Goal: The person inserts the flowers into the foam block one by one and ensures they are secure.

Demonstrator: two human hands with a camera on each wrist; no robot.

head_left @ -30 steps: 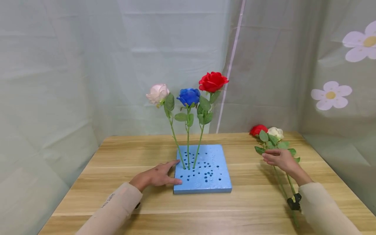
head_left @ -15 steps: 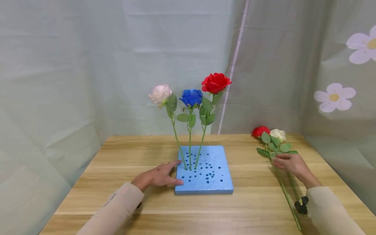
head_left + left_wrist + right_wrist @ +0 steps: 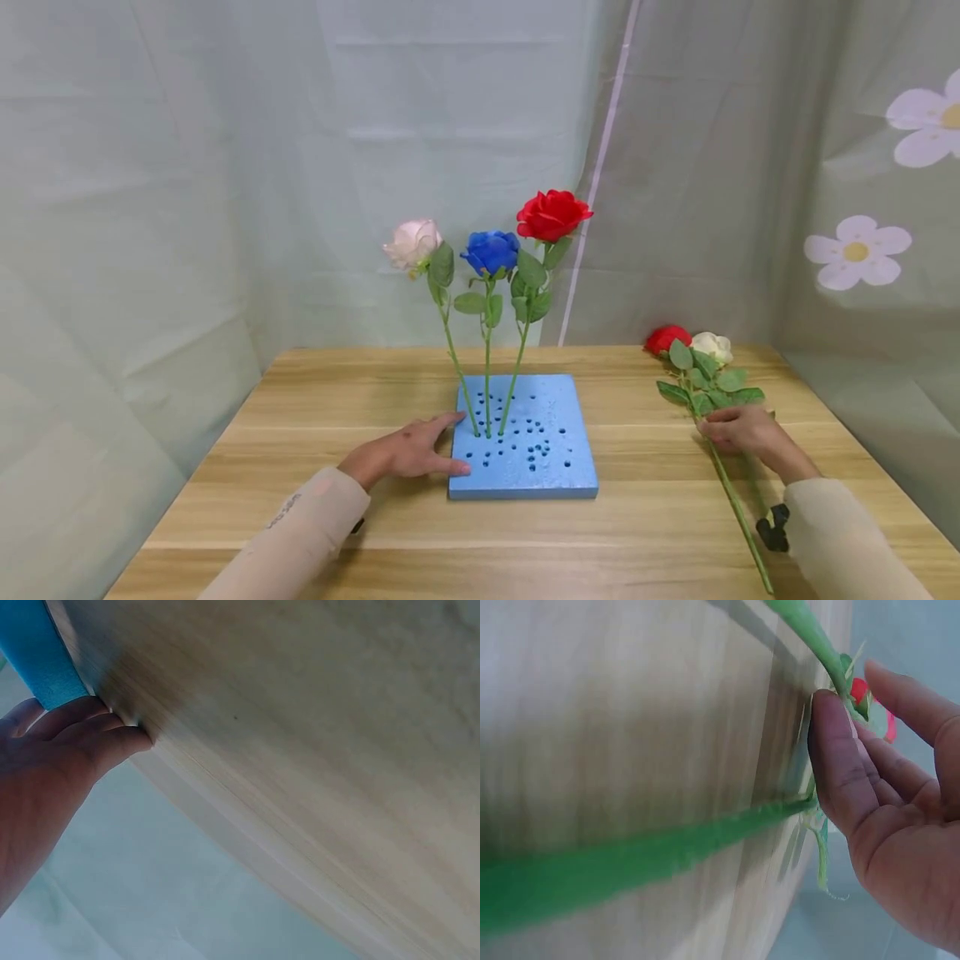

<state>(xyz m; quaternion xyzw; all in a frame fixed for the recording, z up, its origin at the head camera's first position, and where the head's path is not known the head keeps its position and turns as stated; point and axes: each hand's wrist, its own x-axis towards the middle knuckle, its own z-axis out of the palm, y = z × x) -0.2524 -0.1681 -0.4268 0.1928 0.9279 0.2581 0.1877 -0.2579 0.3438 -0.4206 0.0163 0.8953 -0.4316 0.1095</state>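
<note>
A blue foam board [image 3: 555, 477] full of small holes lies on the wooden table, with a pale pink rose [image 3: 414, 244], a blue rose [image 3: 491, 252] and a red rose [image 3: 553, 215] standing in it. My left hand [image 3: 405, 448] touches the board's left edge, thumb and forefinger spread. At the right, a second red rose [image 3: 668, 339] and a white rose [image 3: 712, 347] lie flat with leaves overlapping. Below those leaves, my right hand [image 3: 750, 433] has its fingertips at the red rose's stem [image 3: 815, 637]. Its thumb [image 3: 907, 697] stays apart from the fingers, the stem between them.
The wooden table [image 3: 360, 517] runs back to a pale cloth curtain [image 3: 450, 108]. On the right side the curtain carries printed white flowers [image 3: 856, 252]. A black wrist strap [image 3: 774, 527] shows at the right sleeve, beside the lying stems.
My right hand has come down from above the leaves, moving right and nearer to me, onto the lying red rose's stem. My left hand keeps its place at the board. The view shifts slightly.
</note>
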